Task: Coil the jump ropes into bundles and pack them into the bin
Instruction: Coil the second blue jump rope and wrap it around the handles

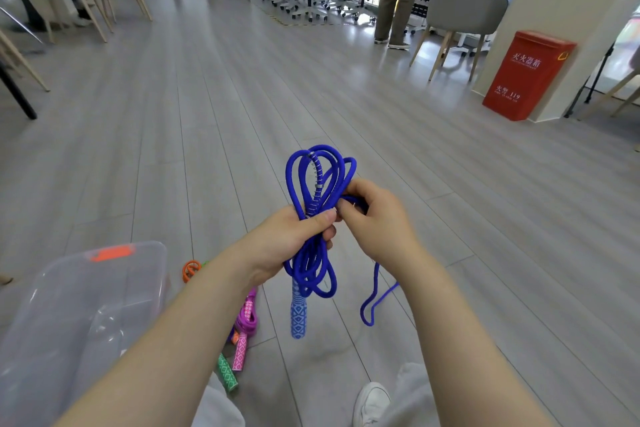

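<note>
Right, head view: one wide look down at both hands over a grey plank floor.
Left hand: I see it clenched round the middle of the blue jump rope, pinning the loops together so the bundle keeps its shape.
Right hand: pinches the rope's free run beside the loops, I judge to wrap it round the bundle; a slack tail hangs below.
Blue handle: dangles under the left hand.
Bin: clear plastic, on the floor lower left; I can make out no rope inside.
Waiting ropes: pink jump rope, green handle and orange rope lie just beside the bin.
</note>
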